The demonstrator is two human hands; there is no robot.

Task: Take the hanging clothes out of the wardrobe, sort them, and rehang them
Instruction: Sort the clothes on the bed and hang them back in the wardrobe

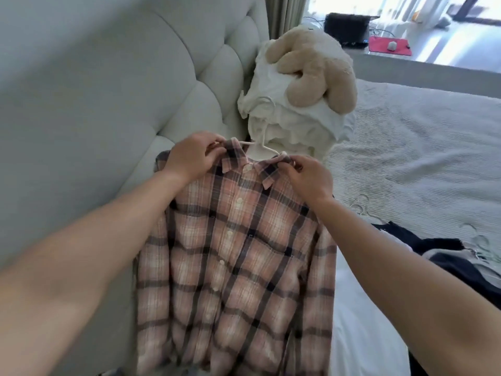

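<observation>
Plaid shirt: a pink, cream and dark checked button-up shirt point(235, 253) is held up, front facing the viewer, buttoned, hanging down between the two forearms.
Hanger: a white hanger point(260, 147) is seated inside the collar, its hook rising above the neckline toward a white pillow point(292, 123).
Left hand: the left hand point(191, 158) is curled on the shirt's shoulder at the hanger's end, fabric pinched between thumb and fingers.
Right hand: the right hand point(309, 176) is closed on the opposite shoulder beside the collar, fingertips pinching cloth there.
Shirt relative to grip: both pinches sit at the very top; the whole garment hangs below them, with the hanger between the hands.
Step in hand: the shirt appears to be being settled squarely on its hanger, part of sorting before rehanging.
Next move: the shoulders would likely need evening out, then one hand shifted to the hook for carrying.
Surroundings: a tufted headboard point(108, 90) stands left; a plush toy point(311, 71) rests on the pillow; dark clothes point(439, 253) and loose hangers point(360, 203) lie on the bed point(420, 147) at right.
</observation>
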